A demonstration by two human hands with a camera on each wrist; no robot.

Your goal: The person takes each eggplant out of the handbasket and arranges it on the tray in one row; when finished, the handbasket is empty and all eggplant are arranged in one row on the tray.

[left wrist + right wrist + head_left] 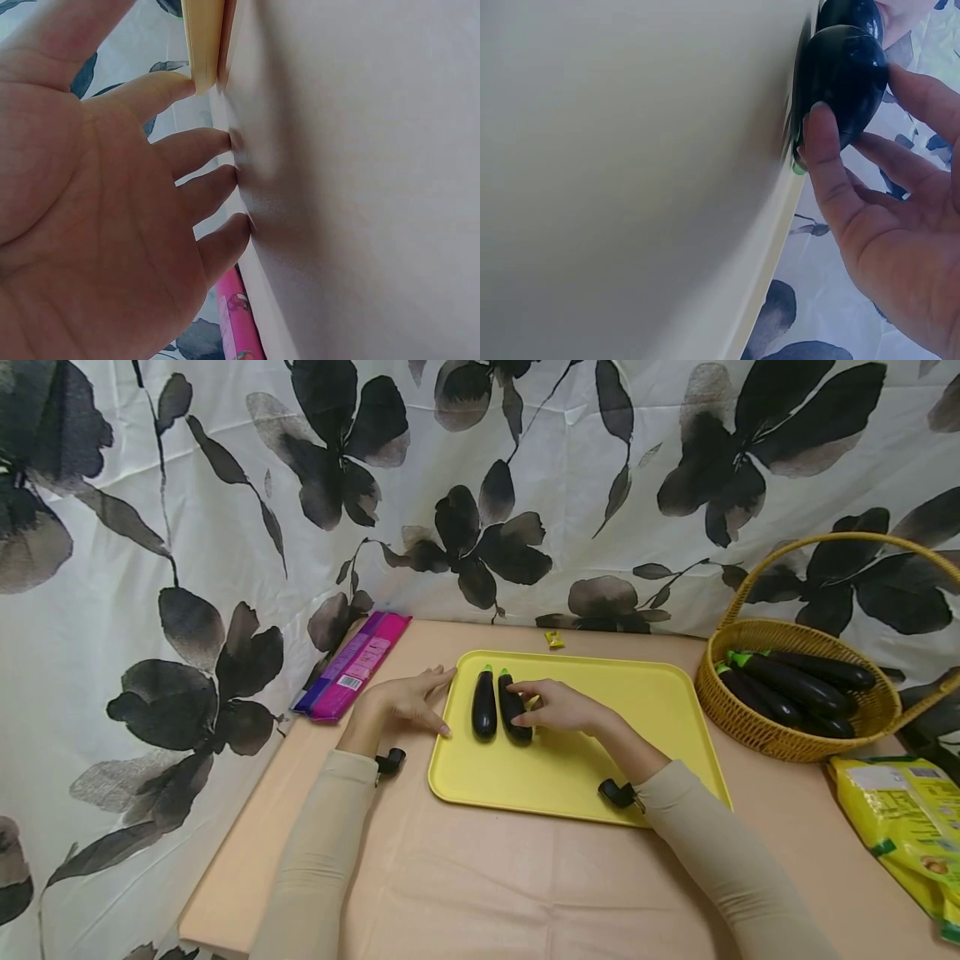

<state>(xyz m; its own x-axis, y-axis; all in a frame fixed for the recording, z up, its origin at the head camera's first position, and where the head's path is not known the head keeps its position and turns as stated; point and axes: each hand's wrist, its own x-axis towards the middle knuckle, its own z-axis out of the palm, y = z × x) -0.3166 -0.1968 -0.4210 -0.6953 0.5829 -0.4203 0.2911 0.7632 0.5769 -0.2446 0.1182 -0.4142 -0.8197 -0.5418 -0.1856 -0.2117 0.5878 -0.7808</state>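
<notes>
Pinching 1 eggplant [509,708] with right hand [558,706], on tray [622,739] beside another eggplant [484,706]; touching tray edge with relaxed left hand [405,700]. Seemingly early, with 2 laid out, more left in basket [729,720].

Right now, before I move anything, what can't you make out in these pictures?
- Farther eggplant: right wrist view, mostly hidden by the nearer eggplant in the grip of the right hand.
- Count of stacked eggplants in the basket: head view, lower ones covered by those on top.
- Yellow bag: head view, cut off by the right edge.
- Small packet: head view, any print too small.
</notes>
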